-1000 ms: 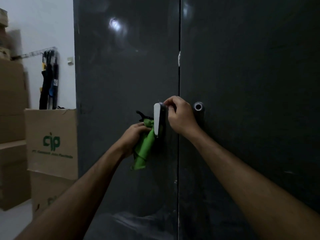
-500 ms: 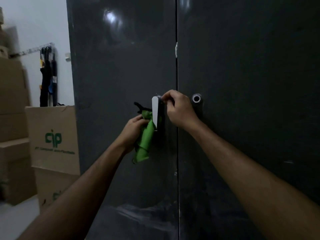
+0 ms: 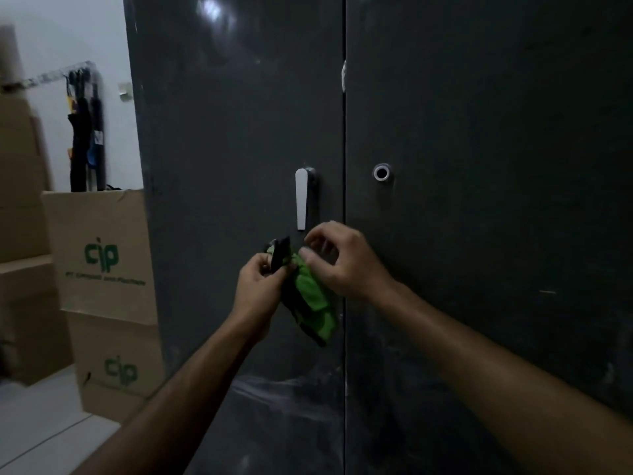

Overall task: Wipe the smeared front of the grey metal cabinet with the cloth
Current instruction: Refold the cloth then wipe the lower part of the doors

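Stacked cardboard boxes (image 3: 99, 255) flank the grey cabinet (image 3: 479, 200).
Below the white handle (image 3: 301, 199), my left hand (image 3: 262, 289) grips the green cloth (image 3: 313, 303); my right hand (image 3: 346, 262) pinches its top edge.

storeroom, stacked cardboard boxes (image 3: 99, 255), metal cabinet (image 3: 479, 200)

Cloth (image 3: 310, 296) below handle (image 3: 301, 199)

A single head-worn camera is looking forward and slightly down, facing the grey cabinet (image 3: 479, 200) front close up and nearly square-on. It is taking in cardboard boxes (image 3: 99, 252) at its left edge, with both forearms reaching in from below.
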Demonstrator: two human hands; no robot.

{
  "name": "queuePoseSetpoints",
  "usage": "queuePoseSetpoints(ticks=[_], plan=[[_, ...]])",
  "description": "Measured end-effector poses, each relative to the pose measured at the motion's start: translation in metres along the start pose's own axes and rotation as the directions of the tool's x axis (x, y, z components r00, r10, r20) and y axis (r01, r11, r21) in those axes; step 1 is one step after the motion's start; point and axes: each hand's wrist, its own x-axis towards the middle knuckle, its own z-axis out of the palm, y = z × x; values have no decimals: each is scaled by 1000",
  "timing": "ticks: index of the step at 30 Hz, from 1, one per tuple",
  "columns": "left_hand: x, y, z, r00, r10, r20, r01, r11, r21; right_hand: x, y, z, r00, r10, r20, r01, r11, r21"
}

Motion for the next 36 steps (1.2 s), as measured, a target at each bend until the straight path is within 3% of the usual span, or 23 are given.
queuePoseSetpoints(ticks=[3,6,8,10,12,14,17,20,22,24,26,29,30,32,36], plan=[[-14,3,15,987,-110,113,139,948,-285,-30,-4,11,988,59,146,-57,998,-14],[-18,6,18,954,-75,290,197,888,-417,-46,1,7,977,91,191,-79,994,-71],[-18,3,18,939,-12,343,124,944,-307,-53,9,-1,984,134,118,-117,982,-146],[-15,-1,16,960,66,273,-61,998,-28,-55,17,-15,995,92,-29,-96,953,-288],[-6,-5,14,962,210,173,-238,957,167,-49,30,-33,984,-33,-178,-53,888,-457],[8,-13,9,919,376,121,-392,834,388,-34,42,-47,958,-135,-253,-60,769,-636],[23,-39,3,795,557,240,-529,444,723,-21,47,-40,960,-156,-231,-73,658,-750],[29,-65,1,753,541,375,-572,256,779,-43,56,-8,979,-200,-38,93,608,-789],[35,-79,-4,732,530,428,-593,186,784,-79,65,10,961,-195,198,274,544,-793],[41,-87,-7,715,528,458,-609,148,779,-109,69,8,923,-180,339,382,520,-764],[46,-96,-8,699,538,472,-621,128,773,-101,69,-8,932,-209,296,362,515,-777],[59,-114,-7,645,591,485,-636,62,769,-43,65,-22,986,-158,-45,51,557,-829],[64,-121,-7,627,610,486,-635,38,772,-34,62,-12,985,-141,-100,1,580,-814],[72,-132,-7,585,657,476,-633,3,774,-49,65,19,984,-173,-31,78,586,-806],[82,-144,-3,524,737,427,-623,-10,782,-120,78,29,925,-215,313,380,529,-759]])
